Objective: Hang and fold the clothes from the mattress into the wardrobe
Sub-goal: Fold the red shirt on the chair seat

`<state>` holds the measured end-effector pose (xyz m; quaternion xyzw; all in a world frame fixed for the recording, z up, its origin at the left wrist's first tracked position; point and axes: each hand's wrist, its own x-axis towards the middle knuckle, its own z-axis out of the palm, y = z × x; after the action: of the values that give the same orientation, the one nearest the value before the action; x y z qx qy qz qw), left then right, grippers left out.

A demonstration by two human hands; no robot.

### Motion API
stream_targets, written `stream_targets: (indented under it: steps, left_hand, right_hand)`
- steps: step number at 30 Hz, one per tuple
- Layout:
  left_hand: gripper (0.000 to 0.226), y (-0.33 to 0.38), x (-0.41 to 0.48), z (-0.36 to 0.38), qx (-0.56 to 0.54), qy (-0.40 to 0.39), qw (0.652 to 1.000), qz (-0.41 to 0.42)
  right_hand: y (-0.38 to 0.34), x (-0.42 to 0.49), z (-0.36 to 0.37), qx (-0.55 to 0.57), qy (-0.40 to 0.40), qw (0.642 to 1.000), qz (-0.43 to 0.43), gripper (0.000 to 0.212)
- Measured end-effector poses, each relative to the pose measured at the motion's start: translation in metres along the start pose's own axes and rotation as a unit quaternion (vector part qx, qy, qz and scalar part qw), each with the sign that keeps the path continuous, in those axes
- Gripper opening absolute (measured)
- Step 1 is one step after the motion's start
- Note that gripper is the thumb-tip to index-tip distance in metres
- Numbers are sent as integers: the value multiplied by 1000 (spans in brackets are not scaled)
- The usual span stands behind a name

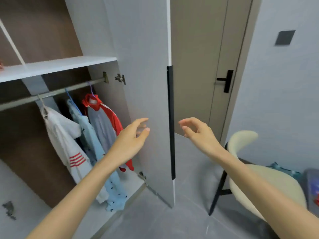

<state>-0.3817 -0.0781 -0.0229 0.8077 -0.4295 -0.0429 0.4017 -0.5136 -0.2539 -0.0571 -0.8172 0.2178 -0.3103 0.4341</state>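
Observation:
The wardrobe stands open on the left, its grey door swung out toward me with a black handle strip on its edge. On the rail hang a white top with red stripes, a light blue garment and a red and grey jacket. My left hand is raised in front of the door's inner face, fingers loosely bent, holding nothing. My right hand hovers just right of the door edge, also relaxed and holding nothing. The mattress is out of view.
A white shelf runs above the rail. A cream chair with black legs stands at the right, close to my right forearm. Behind the wardrobe door is a beige room door with a black handle. Grey tile floor lies below.

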Motion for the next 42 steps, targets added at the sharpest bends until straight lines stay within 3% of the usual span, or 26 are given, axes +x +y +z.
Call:
stream_targets:
  steps: [12, 23, 30, 42]
  left_hand:
    - [38, 132, 19, 288, -30, -217, 974, 62]
    - [41, 232, 19, 515, -46, -372, 921, 106]
    - [41, 249, 47, 636, -22, -432, 893, 124]
    - [45, 239, 143, 869, 28, -581, 800, 149]
  right_hand:
    - [192, -145, -215, -33, 138, 970, 199, 19]
    - [328, -246, -342, -39, 226, 904, 361, 25]
    - [406, -246, -388, -48, 255, 864, 430, 27]
    - [572, -184, -446, -56, 276, 785, 551, 33]
